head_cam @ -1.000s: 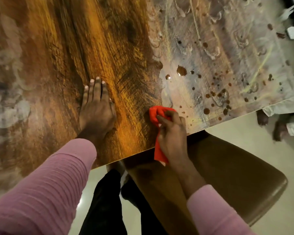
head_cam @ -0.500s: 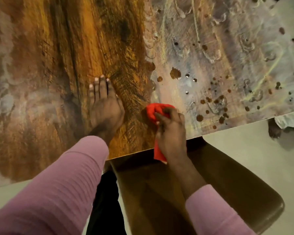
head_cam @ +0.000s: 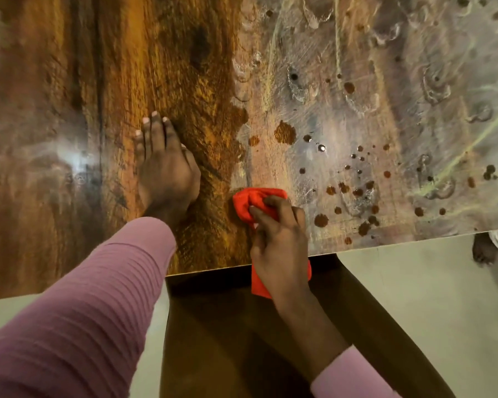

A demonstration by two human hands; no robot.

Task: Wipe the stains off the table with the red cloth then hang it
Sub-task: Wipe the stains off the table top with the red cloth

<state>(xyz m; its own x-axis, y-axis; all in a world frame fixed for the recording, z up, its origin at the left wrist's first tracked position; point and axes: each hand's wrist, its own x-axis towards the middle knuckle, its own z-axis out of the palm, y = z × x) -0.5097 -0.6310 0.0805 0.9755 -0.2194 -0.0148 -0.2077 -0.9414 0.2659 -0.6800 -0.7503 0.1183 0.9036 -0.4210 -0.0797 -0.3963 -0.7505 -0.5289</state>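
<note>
The wooden table (head_cam: pixel 69 110) fills the upper view; its right half carries several brown drops and smeared stains (head_cam: pixel 285 132). My right hand (head_cam: pixel 279 239) grips the red cloth (head_cam: pixel 246 203) and presses its bunched end on the table near the front edge. The cloth's tail hangs over the edge below my palm. My left hand (head_cam: pixel 164 170) lies flat on the table just left of the cloth, fingers together and pointing away.
A brown chair seat (head_cam: pixel 357 326) sits under the table edge below my hands. Pale floor (head_cam: pixel 414 282) lies to the right, where another person's bare foot (head_cam: pixel 482 249) shows at the table's edge.
The view has shifted, so the table edge sits lower in the frame. My right hand still holds the cloth at the same spot by the edge; my left hand stays flat.
</note>
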